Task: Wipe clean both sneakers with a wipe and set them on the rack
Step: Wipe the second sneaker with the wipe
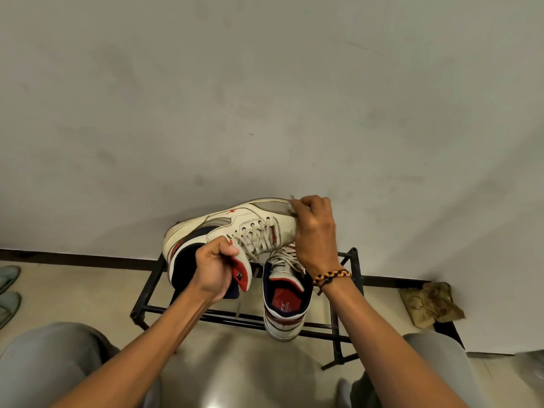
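My left hand grips a white, navy and red sneaker by its tongue and collar, holding it in the air above the rack with the toe pointing right. At that toe my right hand clutches a small white wipe against the shoe. The second sneaker stands on the black metal rack, heel toward me, partly hidden behind my right wrist.
A pale wall rises right behind the rack. A crumpled brownish rag lies on the floor at the right. Greenish footwear shows at the left edge. My knees in grey trousers fill the bottom corners.
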